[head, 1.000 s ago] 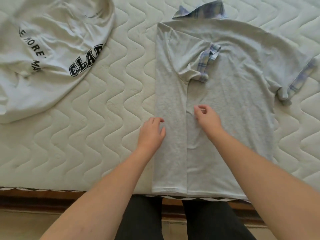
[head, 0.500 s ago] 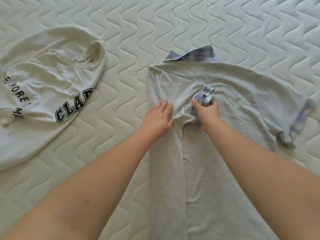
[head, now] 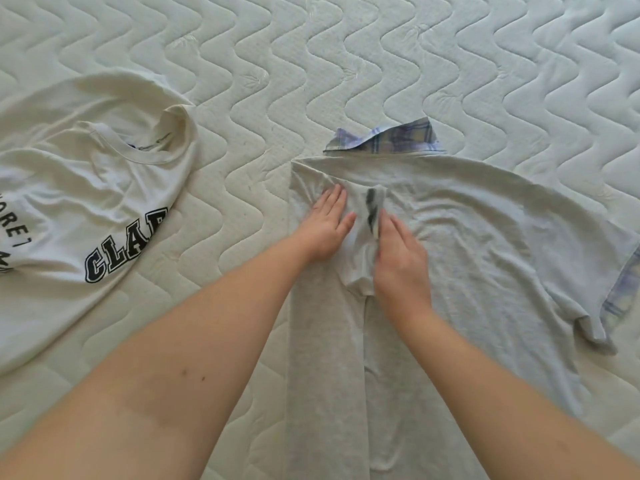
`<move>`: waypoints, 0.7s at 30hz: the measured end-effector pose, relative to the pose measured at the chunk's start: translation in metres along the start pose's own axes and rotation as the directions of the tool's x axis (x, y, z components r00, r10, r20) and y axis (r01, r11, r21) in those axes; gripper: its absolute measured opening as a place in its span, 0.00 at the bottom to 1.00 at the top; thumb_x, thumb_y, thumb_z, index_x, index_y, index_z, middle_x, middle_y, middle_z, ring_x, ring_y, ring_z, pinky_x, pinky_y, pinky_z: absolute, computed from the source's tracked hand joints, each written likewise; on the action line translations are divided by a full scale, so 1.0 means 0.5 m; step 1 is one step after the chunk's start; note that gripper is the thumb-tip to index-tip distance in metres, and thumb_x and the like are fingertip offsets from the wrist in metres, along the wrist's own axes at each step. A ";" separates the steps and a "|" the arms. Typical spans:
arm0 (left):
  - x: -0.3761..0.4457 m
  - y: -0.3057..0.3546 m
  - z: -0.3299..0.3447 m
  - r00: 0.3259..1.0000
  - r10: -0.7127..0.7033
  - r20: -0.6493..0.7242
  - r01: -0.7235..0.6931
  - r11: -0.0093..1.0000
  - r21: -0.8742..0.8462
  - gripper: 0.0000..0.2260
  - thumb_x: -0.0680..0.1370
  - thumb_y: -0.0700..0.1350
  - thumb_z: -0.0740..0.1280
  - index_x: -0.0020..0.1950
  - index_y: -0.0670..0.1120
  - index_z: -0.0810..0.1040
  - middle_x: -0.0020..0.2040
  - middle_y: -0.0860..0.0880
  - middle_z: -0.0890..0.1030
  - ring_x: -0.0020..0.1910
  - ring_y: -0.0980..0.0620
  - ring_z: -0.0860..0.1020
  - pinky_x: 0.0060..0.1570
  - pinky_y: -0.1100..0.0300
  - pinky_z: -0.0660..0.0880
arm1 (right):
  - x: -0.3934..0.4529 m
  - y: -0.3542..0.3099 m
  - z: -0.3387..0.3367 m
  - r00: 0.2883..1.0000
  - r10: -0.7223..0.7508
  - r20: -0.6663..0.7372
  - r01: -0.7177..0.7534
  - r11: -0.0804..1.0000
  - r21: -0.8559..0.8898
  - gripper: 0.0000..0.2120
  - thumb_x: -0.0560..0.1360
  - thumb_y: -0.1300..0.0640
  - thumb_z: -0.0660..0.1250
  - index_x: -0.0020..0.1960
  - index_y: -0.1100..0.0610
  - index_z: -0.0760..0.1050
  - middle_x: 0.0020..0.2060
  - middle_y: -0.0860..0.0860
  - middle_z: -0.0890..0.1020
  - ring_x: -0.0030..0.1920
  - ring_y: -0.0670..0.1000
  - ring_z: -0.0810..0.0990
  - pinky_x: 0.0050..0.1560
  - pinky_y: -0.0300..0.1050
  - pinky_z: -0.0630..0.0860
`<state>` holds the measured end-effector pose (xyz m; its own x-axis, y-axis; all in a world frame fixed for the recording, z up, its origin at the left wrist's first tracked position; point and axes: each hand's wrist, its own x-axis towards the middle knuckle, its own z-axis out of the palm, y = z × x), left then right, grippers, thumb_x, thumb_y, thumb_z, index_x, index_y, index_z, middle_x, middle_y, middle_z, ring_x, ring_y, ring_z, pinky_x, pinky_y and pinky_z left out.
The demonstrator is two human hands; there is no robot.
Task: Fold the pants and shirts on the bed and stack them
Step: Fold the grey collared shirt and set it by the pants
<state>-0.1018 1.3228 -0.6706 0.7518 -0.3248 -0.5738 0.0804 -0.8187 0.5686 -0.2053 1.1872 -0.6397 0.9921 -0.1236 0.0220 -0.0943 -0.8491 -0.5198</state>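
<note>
Across the whole view stretches the bed (head: 346, 64), its off-white quilted mattress stitched in wavy lines and bearing everything else. On its right half lies the grey shirt (head: 485, 254), spread back-side up and running from the middle of the mattress down to the lower edge of the view; its left side is folded inward so that a long straight edge runs down the cloth, while its right side lies unfolded with the right sleeve (head: 616, 299) stretched out toward the edge of the view, showing a plaid cuff. At the far end of the grey shirt a plaid collar (head: 398, 138) sticks up past the neckline onto the mattress. Well apart to the left, a cream T-shirt (head: 86, 202) with dark block lettering lies loosely rumpled, unfolded, its neck opening facing the middle of the bed. Both bare forearms reach in from the bottom of the view to the folded left sleeve (head: 360, 244) of the grey shirt. The left hand (head: 325, 230) rests flat on the folded panel just beside that sleeve, fingers straight and close together. The right hand (head: 398, 258) presses on edge against the sleeve's other side, fingers straight and pressed together, with the sleeve's blurred plaid cuff (head: 372, 209) bunched just beyond its fingertips.
</note>
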 end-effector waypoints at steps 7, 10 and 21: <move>-0.008 0.011 -0.032 0.999 -0.047 0.021 0.050 0.784 -0.619 0.28 0.84 0.58 0.37 0.77 0.51 0.64 0.71 0.53 0.70 0.70 0.55 0.67 0.55 0.77 0.65 | -0.058 0.002 0.030 0.936 -0.326 0.137 0.345 0.925 -0.159 0.23 0.76 0.62 0.57 0.70 0.54 0.74 0.69 0.55 0.75 0.69 0.57 0.73 0.67 0.54 0.68; -0.007 -0.009 -0.041 0.999 -0.027 0.023 0.035 0.701 -0.713 0.25 0.83 0.63 0.43 0.67 0.56 0.74 0.62 0.59 0.78 0.62 0.61 0.75 0.56 0.70 0.70 | -0.067 0.004 0.044 0.919 -0.344 0.192 0.377 0.911 -0.168 0.22 0.77 0.63 0.55 0.68 0.53 0.76 0.68 0.55 0.75 0.69 0.58 0.74 0.67 0.54 0.71; -0.005 -0.016 -0.016 0.875 -0.087 -0.476 -0.064 0.954 -0.293 0.15 0.75 0.44 0.70 0.60 0.53 0.74 0.42 0.54 0.76 0.37 0.58 0.75 0.42 0.64 0.73 | -0.097 0.026 0.051 0.898 -0.371 0.238 0.415 0.893 -0.175 0.24 0.76 0.63 0.56 0.69 0.52 0.75 0.71 0.59 0.71 0.70 0.60 0.71 0.67 0.56 0.71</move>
<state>-0.0991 1.3337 -0.6692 0.9625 0.0127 -0.2711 0.2201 -0.6211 0.7522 -0.2525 1.1952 -0.6691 0.9453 0.3260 0.0089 0.3130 -0.8992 -0.3058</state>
